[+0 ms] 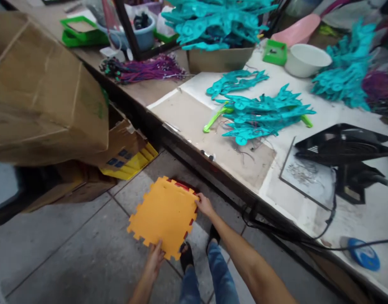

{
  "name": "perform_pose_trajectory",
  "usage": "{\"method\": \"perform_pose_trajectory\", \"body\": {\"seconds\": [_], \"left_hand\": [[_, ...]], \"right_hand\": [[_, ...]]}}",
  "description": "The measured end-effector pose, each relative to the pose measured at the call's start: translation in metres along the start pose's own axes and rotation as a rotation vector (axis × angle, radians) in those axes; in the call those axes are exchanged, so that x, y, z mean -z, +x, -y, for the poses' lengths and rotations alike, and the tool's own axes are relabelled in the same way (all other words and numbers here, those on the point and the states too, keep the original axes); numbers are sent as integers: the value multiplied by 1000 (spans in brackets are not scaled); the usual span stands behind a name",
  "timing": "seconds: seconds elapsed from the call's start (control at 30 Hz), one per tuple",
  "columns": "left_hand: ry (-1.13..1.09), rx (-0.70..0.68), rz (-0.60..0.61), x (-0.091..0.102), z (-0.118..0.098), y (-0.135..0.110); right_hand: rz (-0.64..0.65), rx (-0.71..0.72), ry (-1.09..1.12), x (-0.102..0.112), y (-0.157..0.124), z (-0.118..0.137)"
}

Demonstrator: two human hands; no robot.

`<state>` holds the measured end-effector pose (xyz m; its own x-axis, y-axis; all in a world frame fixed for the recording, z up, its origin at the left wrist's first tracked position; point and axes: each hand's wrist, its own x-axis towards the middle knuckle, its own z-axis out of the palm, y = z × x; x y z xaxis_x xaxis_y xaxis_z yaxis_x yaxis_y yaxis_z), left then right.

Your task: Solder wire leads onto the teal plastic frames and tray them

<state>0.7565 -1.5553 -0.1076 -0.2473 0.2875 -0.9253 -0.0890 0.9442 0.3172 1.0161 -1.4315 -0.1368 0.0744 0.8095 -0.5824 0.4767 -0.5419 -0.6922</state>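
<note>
As two shoes show, left hand and right hand hold one mat.

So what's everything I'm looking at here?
worktable: one, pale top, right side
teal plastic parts: many, teal, heaped on worktable
purple wires: one bundle, purple, far end
white bowl: one, white, far right
green trays: one stack, green, far left
black fan: one, black, lying on worktable
blue disc: one, blue, near edge
cardboard boxes: several, brown, left
orange foam mat: one, orange, jigsaw-edged, held above floor
left hand: one, fingers grip mat's near edge
right hand: one, fingers grip mat's right edge
</note>
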Motion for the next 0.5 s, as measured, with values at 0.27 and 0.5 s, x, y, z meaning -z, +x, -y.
{"method": "perform_pose_trajectory", "body": {"seconds": [0.27,0.5], "left_hand": [[112,-19,-35,0,-10,11],[162,6,-27,5,-5,9]], "right_hand": [[-66,-145,309,-14,-43,-22],[-194,-271,556,-53,-32,-7]]}}
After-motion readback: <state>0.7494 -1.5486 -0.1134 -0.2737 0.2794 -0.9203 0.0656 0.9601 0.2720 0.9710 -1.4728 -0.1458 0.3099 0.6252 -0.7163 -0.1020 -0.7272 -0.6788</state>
